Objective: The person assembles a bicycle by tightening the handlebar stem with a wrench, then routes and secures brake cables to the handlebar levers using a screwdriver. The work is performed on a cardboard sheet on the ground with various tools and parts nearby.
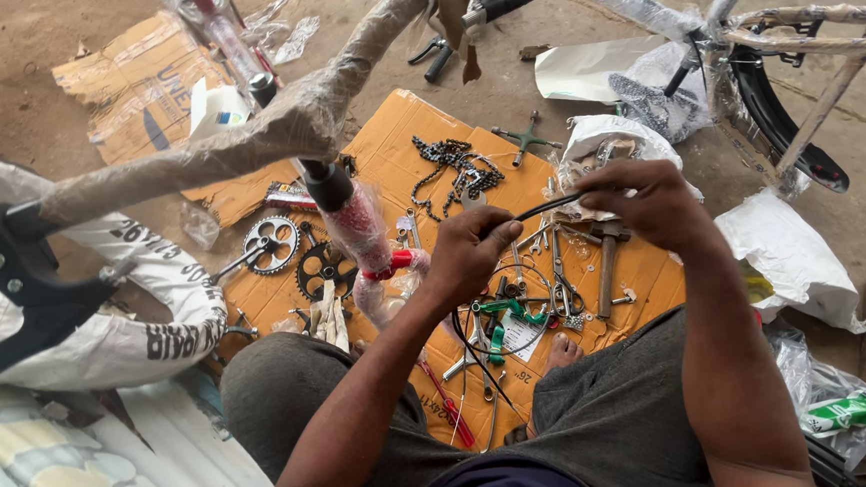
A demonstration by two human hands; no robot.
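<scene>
A plastic-wrapped bicycle frame (247,145) stretches across the top of the view, its tubes bound in paper and film, with a black mudguard (781,117) at the right. Below it a sheet of orange cardboard (393,161) lies on the dirt ground and carries the loose parts. At the left edge sits a large white sack (109,344) with dark lettering, and at the right a white plastic bag (795,261). On the cardboard, a bicycle chain (454,172) lies in a heap near the top, two toothed chainrings (299,257) lie side by side at the left, and a hammer (606,258) with a wooden handle lies just beside the person's right wrist. The person sits with knees apart over the cardboard. Between the hands runs a thin black cable (541,209), held above the tools; it loops down from the left hand toward the lap. The left hand (474,251) is closed around the cable, fingers curled tight. The right hand (641,201) pinches the cable's other end between thumb and fingertips, the remaining fingers bent. Small spanners and green-handled pieces lie scattered below the hands.
</scene>
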